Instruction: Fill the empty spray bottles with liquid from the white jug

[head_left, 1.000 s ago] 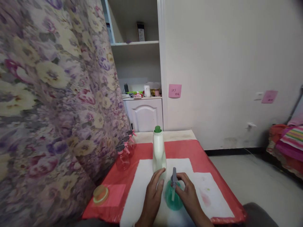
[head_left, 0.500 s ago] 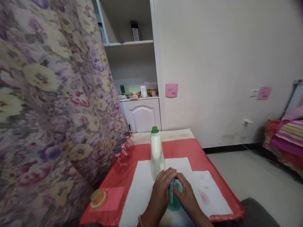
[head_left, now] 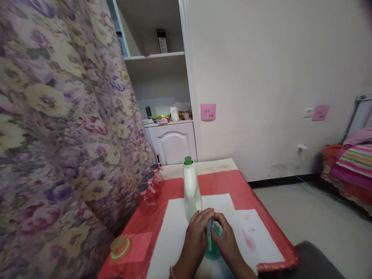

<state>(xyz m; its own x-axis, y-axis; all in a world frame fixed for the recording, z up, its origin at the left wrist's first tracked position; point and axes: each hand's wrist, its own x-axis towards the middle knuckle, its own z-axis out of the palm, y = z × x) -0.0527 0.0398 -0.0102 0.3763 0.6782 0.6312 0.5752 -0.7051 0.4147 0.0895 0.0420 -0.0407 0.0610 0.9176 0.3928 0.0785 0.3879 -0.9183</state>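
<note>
A small spray bottle [head_left: 213, 252] with green contents stands on white paper [head_left: 171, 228] close in front of me. My left hand [head_left: 195, 235] is closed over its grey spray head [head_left: 209, 224], with the fingers curled across the top. From the other side, my right hand [head_left: 227, 237] bends its thumb and fingers around the head and neck of the same bottle. Part of the spray head is hidden by my fingers. Just beyond my hands rises a tall pale-green jug [head_left: 190, 190], upright and without a cap, a green piece showing in its mouth.
Several clear spray bottles with pink and black heads [head_left: 147, 201] line the table's left side. A round yellowish cap [head_left: 120, 247] lies at the near left on the red tablecloth [head_left: 221, 180]. A floral curtain [head_left: 72, 135] hangs along the left, and a dark seat [head_left: 309, 259] is at lower right.
The view has shifted slightly. Both hands keep their grip on the spray bottle, with hardly any visible movement; the jug stays in place.
</note>
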